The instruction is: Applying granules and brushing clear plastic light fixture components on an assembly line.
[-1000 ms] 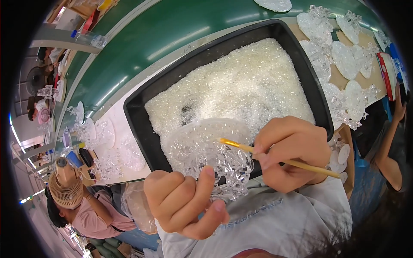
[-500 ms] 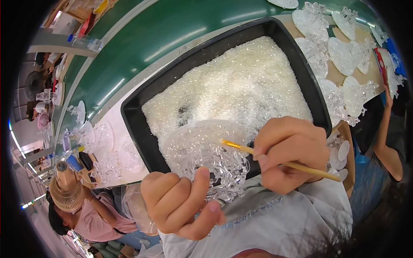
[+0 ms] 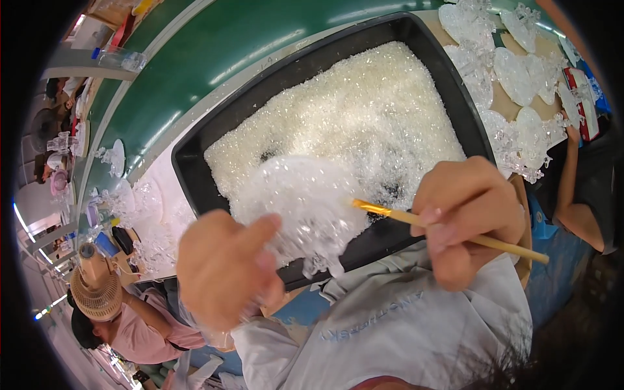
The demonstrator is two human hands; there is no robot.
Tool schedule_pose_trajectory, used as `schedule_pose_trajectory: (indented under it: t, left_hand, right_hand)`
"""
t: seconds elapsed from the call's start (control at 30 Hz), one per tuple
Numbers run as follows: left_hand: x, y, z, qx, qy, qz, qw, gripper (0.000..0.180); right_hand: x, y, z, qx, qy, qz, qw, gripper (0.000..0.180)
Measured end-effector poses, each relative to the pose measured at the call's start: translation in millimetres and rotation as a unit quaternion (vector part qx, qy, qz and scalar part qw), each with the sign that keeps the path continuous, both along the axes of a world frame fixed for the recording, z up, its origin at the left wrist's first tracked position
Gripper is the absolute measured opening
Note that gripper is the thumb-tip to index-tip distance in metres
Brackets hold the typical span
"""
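Note:
My left hand [image 3: 227, 270], smeared by motion, is closed on the edge of a clear plastic ornament [image 3: 302, 192]. The ornament has a flat rounded face dusted with flakes and a knobbly clear part along its lower edge. It is tilted over the near side of a black tray [image 3: 185, 159]. Loose whitish glitter flakes [image 3: 390, 84] fill much of that tray. A slim paintbrush [image 3: 403, 216] with a pale wooden handle is pinched in my right hand [image 3: 471, 218]. The brush tip lies at the ornament's right edge; contact is hard to tell.
Several clear ornaments [image 3: 517, 75] lie on cardboard to the right, where another person's arm [image 3: 569, 175] reaches in. More clear pieces [image 3: 159, 201] sit left of the tray. Behind runs a green surface [image 3: 227, 45]. A person in pink [image 3: 146, 328] works near a beige fan [image 3: 95, 289].
My left hand has shifted left and turned, tilting the ornament. The brush and my right hand have moved slightly right. The tray appears a little higher and further left in view.

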State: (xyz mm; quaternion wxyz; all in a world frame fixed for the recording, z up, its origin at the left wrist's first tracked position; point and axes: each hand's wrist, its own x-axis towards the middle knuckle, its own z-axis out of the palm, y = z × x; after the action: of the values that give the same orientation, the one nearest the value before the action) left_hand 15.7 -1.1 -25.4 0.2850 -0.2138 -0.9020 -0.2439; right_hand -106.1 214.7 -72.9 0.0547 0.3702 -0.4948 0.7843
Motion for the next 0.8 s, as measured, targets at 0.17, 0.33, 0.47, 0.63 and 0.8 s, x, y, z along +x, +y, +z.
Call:
schedule_pose_trajectory:
  t: [0.17,0.33,0.47,0.63,0.8]
  left_hand:
    - [-3,2,-25,0.098,0.123,0.151,0.976,0.028]
    - [4,10,-23,0.209,0.078,0.274,0.935,0.032]
    - [2,11,-22,0.181,0.096,0.294,0.934,0.029]
    - [4,21,-18,0.151,0.077,0.326,0.930,0.028]
    - [2,28,-16,0.163,0.079,0.331,0.926,0.027]
  right_hand:
    - [3,4,1,0.003,-0.013,0.017,1.000,0.019]
    - [-3,3,-1,0.084,0.078,0.120,0.986,0.014]
    - [1,-9,-5,0.094,0.145,0.062,0.983,0.019]
    - [3,-13,-7,0.060,0.186,0.019,0.981,0.017]
    - [4,-14,-7,0.099,0.209,0.050,0.972,0.018]
